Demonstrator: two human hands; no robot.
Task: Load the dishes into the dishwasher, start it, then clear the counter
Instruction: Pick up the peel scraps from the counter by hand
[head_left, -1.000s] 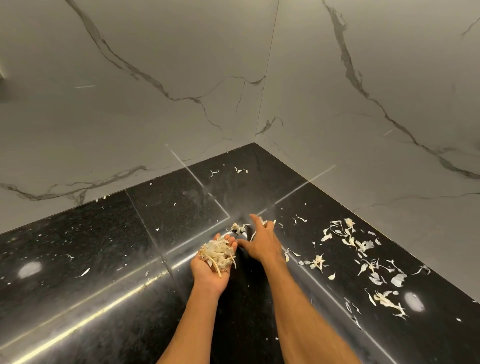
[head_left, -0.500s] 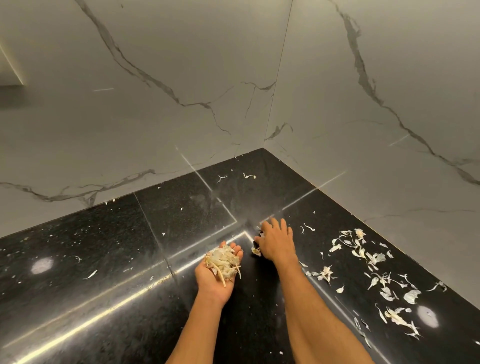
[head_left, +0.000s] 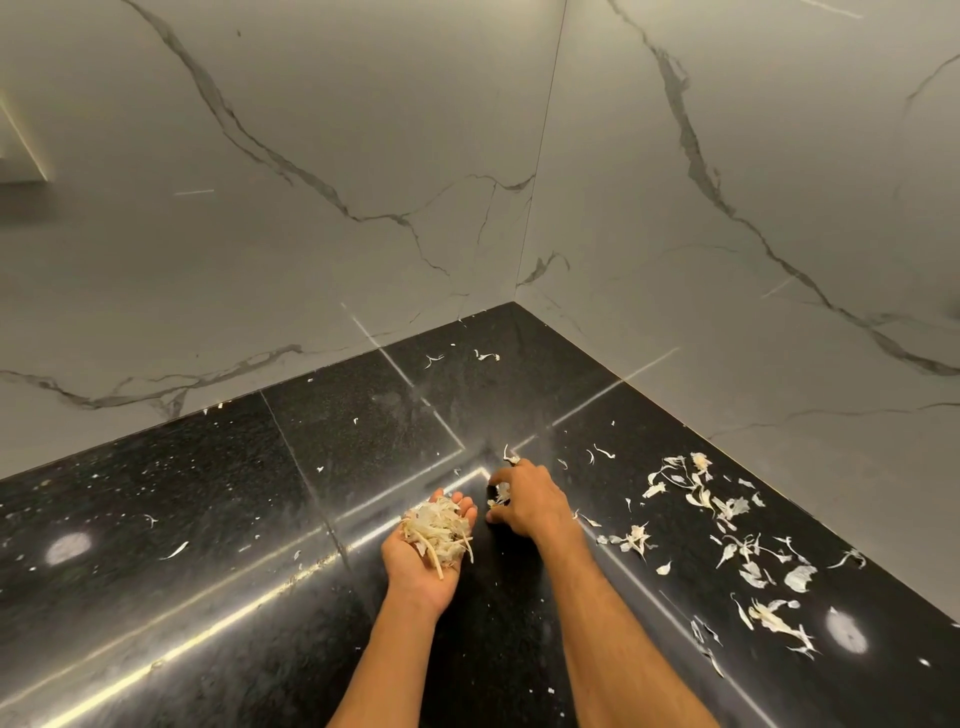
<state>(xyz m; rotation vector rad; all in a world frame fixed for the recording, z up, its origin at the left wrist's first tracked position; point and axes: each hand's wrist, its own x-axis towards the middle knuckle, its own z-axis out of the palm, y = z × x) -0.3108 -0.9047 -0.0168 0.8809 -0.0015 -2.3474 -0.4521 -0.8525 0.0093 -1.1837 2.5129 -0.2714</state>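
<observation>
My left hand (head_left: 423, 561) is cupped palm up over the black counter (head_left: 208, 519), holding a heap of pale peel scraps (head_left: 439, 530). Just to its right, my right hand (head_left: 530, 501) rests palm down on the counter, its fingers curled around a few small peel scraps (head_left: 501, 493). More loose peels (head_left: 727, 525) lie scattered on the counter to the right of my right hand, reaching toward the front right. Two small bits (head_left: 485, 356) lie near the back corner.
White marble walls (head_left: 311, 208) meet in a corner behind the counter and close it off at the back and the right. A few tiny flecks (head_left: 176, 550) lie on the left part of the counter. Light reflections shine on the polished stone.
My right hand's fingers have curled in from flat on the counter, gathering a few scraps toward my left hand. The left hand has stayed cupped with its heap.
</observation>
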